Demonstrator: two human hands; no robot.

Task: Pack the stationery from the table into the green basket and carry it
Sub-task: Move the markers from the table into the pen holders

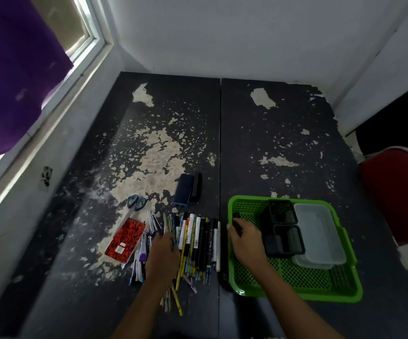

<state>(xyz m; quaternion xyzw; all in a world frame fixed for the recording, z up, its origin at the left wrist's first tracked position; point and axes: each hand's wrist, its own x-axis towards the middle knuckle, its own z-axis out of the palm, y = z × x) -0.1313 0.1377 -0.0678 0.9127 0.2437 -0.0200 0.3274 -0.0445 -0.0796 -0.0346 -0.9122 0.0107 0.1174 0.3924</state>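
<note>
Both forearms reach in from the near edge of the dark, peeling tabletop (pixel 283 148), cut off by the bottom of the view. The left hand (pixel 162 255) lies over the spread of pens and pencils (pixel 195 243) near the front middle of the tabletop, its fingers curled down among them; they seem to close on a few, but which ones I cannot make out. The right hand (pixel 245 241) sits just inside the left wall of the green basket (pixel 296 280), fingers curled round a small dark object (pixel 236 222) too blurred to name. The basket stands at the tabletop's near right part and holds two black mesh pen holders (pixel 282 226) side by side, touching, and a clear plastic container (pixel 319 233) against its right wall, seemingly stacked on a second one. Printing shows on several pens and markers, yet none of it is readable. Left of the pen spread lie a few purple and white pens (pixel 140 253), partly hidden under the left wrist, and a red-and-black patterned notebook (pixel 126 238) with a small white sticker, its text illegible. Scissors with blue-grey handles (pixel 137 203) sit beyond the notebook, their blades touching its far edge. Farther in, near the middle seam, is a blue board eraser (pixel 184 189) with a black block (pixel 196 187) against its right side. A red chair (pixel 398 192) stands off the right edge, partly out of frame.
</note>
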